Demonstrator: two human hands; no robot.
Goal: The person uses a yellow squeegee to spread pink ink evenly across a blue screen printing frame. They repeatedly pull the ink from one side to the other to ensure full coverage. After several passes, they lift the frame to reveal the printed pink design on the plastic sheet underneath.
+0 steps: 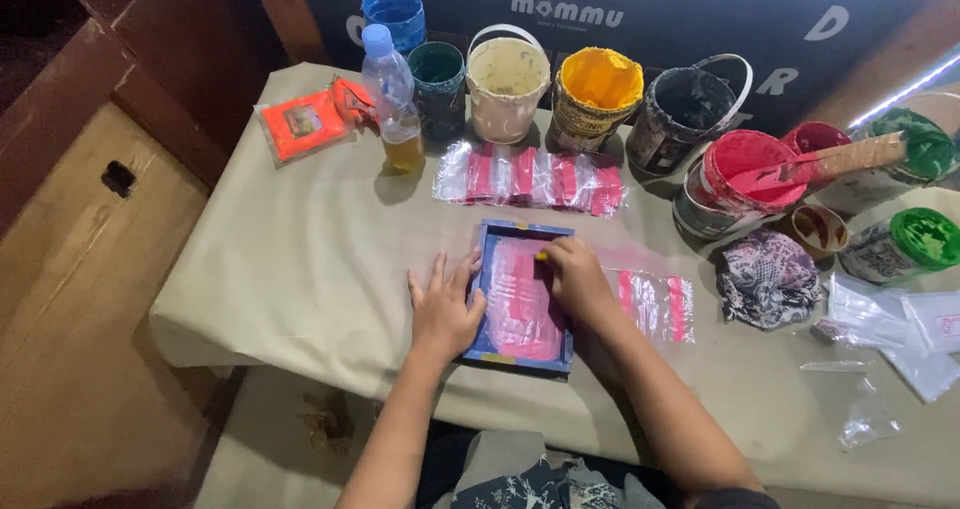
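- The left hand point(443, 307) lies flat and open on the left edge of a small blue frame point(524, 295). Its grip holds nothing; it only presses down.
- The right hand point(577, 277) is inside the frame, on the pink screen. Its grip is closed on a small yellow thing point(541, 256), too small to tell what it is.
- The frame sits on the bench point(300, 269), right under both hands.
- Just to the right of the right hand lies a clear bag with pink stripes point(658, 304).
- Past the fingertips, farther from the person, is a row of more clear bags with pink marks point(530, 178).
- Behind that row stand paint pots: a blue one point(394, 14), a white bucket point(508, 84), a yellow one point(597, 94) and a dark one point(688, 109).
- A plastic bottle point(392, 97) stands far up from the left hand, near an orange packet point(302, 124).
- Far right of the right hand are a red paint pot point(742, 169) with a stick, green pots point(922, 239) and a patterned rag point(768, 277).
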